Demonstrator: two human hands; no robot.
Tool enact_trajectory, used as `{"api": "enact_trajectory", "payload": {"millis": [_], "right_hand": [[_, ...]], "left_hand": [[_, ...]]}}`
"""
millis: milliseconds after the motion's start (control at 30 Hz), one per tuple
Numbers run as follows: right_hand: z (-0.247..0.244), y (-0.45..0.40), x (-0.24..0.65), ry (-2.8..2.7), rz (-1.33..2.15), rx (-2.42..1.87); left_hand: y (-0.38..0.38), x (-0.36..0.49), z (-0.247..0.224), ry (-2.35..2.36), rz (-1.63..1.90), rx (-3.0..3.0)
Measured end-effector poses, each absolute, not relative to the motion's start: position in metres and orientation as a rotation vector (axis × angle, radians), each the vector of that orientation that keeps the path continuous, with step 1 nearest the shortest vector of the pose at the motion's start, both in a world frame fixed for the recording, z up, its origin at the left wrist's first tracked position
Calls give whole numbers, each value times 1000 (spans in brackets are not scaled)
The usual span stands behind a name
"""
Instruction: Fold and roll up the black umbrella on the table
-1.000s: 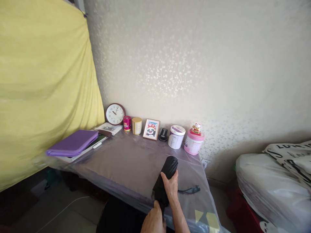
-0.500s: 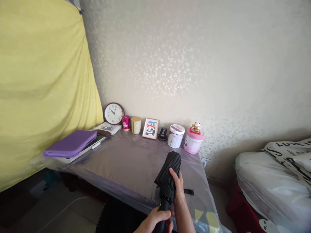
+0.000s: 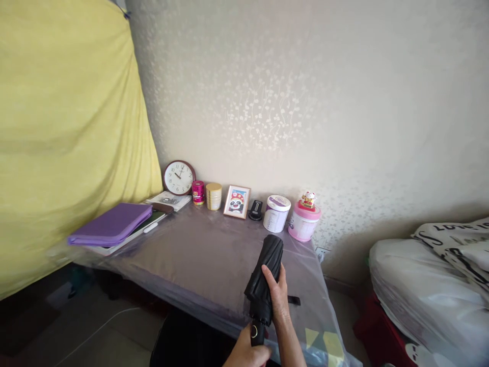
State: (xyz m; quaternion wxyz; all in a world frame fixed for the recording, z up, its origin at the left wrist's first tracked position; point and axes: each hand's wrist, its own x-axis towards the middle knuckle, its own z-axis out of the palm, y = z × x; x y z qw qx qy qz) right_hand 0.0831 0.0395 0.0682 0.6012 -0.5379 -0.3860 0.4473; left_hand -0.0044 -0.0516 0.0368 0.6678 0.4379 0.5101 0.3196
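1. Above the near edge of the table [image 3: 183, 255], the black umbrella [image 3: 263, 280] has shifted slightly; its canopy folds sit tighter than half a second earlier.
2. Handling (judged): moderately light, with soft, slick fabric over a stiff core. Hold by the firm handle [image 3: 260, 334]; steady the canopy with light pressure, as folds may slip.
3. Right hand [image 3: 278, 294]: partly closed, curled around the canopy, thumb along the folds.
4. Left hand [image 3: 245, 350]: wrapped around the handle; some fingers hidden.
5. Strap end [image 3: 294, 300]: projects beside the right wrist.
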Motion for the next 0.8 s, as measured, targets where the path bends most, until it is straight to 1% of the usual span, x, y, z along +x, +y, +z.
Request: {"api": "enact_trajectory", "payload": {"millis": [133, 233, 300, 400, 467, 567, 633, 800], "right_hand": [[68, 36, 80, -924, 1037, -1255], [68, 33, 79, -906, 1053, -1232], [69, 32, 79, -875, 1091, -1207], [71, 31, 82, -805, 1172, -1174], [73, 29, 83, -760, 1227, -1146], [73, 28, 83, -714, 1284, -1099], [72, 28, 82, -710, 1290, -1100], [72, 28, 83, -790, 1252, -1148]], "left_hand": [[-48, -3, 21, 1282, 880, 1183], [-46, -5, 11, 1421, 810, 1299], [-46, -7, 11, 1435, 795, 1324], [-47, -12, 21, 1278, 790, 1272], [-47, -16, 33, 1045, 725, 1142], [-47, -18, 46, 757, 724, 981], [-48, -17, 49, 747, 728, 973], [-49, -10, 44, 984, 706, 1028]]}}
